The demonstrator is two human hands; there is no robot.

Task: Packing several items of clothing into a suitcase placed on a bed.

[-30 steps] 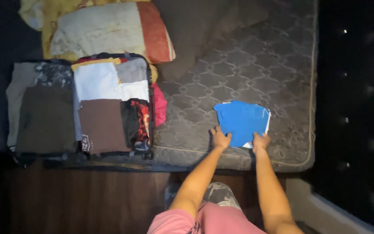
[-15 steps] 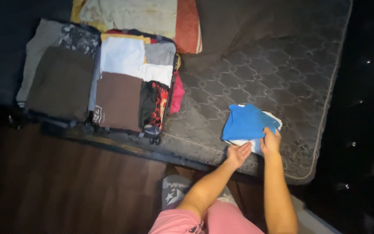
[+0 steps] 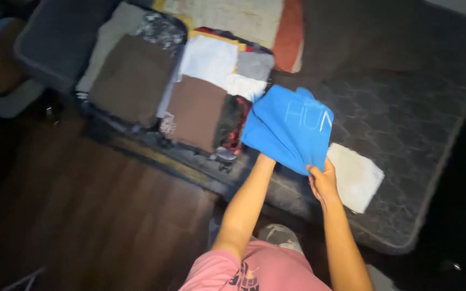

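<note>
With both hands' grip closed on the folded blue shirt, right hand pinching its corner, I'd keep it flat above the mattress edge.

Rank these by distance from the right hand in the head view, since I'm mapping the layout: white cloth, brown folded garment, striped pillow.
From the right hand, which grips the blue shirt:
1. White cloth, just right of the hand on the mattress.
2. Brown folded garment, to the left, in the suitcase.
3. Striped pillow, farthest, at the top behind the suitcase.
</note>
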